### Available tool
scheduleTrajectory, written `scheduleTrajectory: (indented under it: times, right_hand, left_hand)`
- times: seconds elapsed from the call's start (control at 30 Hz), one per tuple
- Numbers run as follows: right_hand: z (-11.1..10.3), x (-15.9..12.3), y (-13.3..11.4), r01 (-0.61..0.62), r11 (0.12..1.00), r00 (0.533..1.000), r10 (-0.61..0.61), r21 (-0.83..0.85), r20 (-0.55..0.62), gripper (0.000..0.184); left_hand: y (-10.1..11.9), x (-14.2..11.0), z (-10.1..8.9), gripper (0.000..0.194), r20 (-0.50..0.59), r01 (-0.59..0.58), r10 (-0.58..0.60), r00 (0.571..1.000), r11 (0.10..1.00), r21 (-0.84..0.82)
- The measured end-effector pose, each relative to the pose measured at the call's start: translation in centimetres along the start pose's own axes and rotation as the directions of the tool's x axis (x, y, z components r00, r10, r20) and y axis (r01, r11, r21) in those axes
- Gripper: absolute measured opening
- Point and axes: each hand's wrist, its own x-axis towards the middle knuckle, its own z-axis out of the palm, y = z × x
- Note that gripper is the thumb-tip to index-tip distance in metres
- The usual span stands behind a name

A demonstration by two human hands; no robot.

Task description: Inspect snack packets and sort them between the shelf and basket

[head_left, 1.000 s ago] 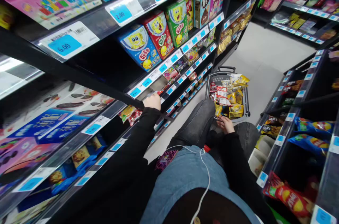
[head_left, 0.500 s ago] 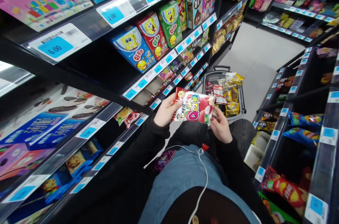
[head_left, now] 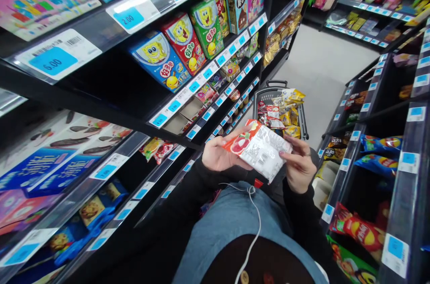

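At the left, blue-and-white boxes (head_left: 50,158) are placed in the left shelves (head_left: 97,107), and above them 1 price label (head_left: 55,58) shows 6.00. Further right, 1 blue cartoon box (head_left: 161,60), 1 red cartoon box (head_left: 184,44) and 1 green cartoon box (head_left: 208,26) stand side by side.

In the middle, the left hand (head_left: 218,154) is grasping the left end of 1 packet (head_left: 264,147), with the fingers bent around this end. The packet is in the air between the 2 hands, tilted, its left part red and its right part white with a barcode (head_left: 264,157). Under it, a white cord (head_left: 257,221) hangs over blue clothing (head_left: 215,221). Beyond the packet, a basket (head_left: 264,97) stands on the floor (head_left: 298,60), containing red bags and yellow bags (head_left: 292,116). The right hand (head_left: 298,165) is grasping the right end of the packet, its fingers pinching the edge.

At the far right, 2 blue bags (head_left: 383,143) and, nearer to the person, 1 red bag (head_left: 359,230) lie in the right shelves (head_left: 410,138).
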Motion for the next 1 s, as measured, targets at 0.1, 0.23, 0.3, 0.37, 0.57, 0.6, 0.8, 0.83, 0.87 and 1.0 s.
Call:
scheduleTrajectory:
  times: [0.1,0.23,0.3,0.37,0.57,0.6,0.8,0.83,0.87,1.0]
  right_hand:
    - [-0.4,0.3,-0.6,-0.087,0.996,0.996,0.088,0.009,-0.023,0.019]
    - [-0.8,0.2,-1.3,-0.352,0.934,0.935,0.353,-0.058,0.021,0.018]
    - [-0.9,-0.2,-1.6,-0.505,0.863,0.863,0.504,0.028,0.027,0.022]
    - [-1.0,-0.7,-1.8,-0.611,0.774,0.789,0.613,0.165,0.044,0.024]
    - [-1.5,-2.3,-1.8,-0.737,0.635,0.67,0.732,0.229,0.124,0.035]
    - [-1.5,-2.5,-1.7,-0.734,0.649,0.674,0.732,0.198,0.097,0.037]
    - [-1.8,-2.4,-1.3,-0.706,0.703,0.706,0.69,0.088,0.159,0.034]
    - [-1.9,-2.2,-1.4,-0.703,0.709,0.706,0.685,0.059,0.179,0.033]
    - [-1.9,-2.0,-1.5,-0.697,0.717,0.707,0.681,0.023,0.192,0.03]
    - [-2.2,-1.2,-1.7,-0.633,0.761,0.731,0.648,-0.144,0.215,0.017]
  left_hand:
    - [-0.1,0.1,0.0,0.06,-0.012,0.015,-0.014,1.0,0.999,0.047]
    - [-0.9,0.7,0.6,0.057,-0.103,-0.083,0.128,0.986,0.929,0.362]
    - [-1.4,1.0,0.8,0.053,-0.116,-0.13,0.213,0.97,0.86,0.494]
    - [-1.8,1.2,1.0,0.046,-0.14,-0.156,0.29,0.947,0.792,0.59]
    - [-2.1,1.2,1.4,0.028,-0.176,-0.134,0.414,0.893,0.619,0.774]
    - [-2.0,1.1,1.5,0.027,-0.169,-0.121,0.408,0.897,0.595,0.794]
    - [-1.7,1.2,1.7,0.019,-0.148,-0.066,0.353,0.924,0.526,0.848]
    - [-1.8,1.2,1.7,0.016,-0.145,-0.063,0.355,0.924,0.513,0.856]
    - [-1.9,1.3,1.7,0.013,-0.144,-0.06,0.358,0.922,0.5,0.864]
    - [-2.1,1.2,1.8,0.005,-0.173,-0.035,0.376,0.911,0.487,0.873]
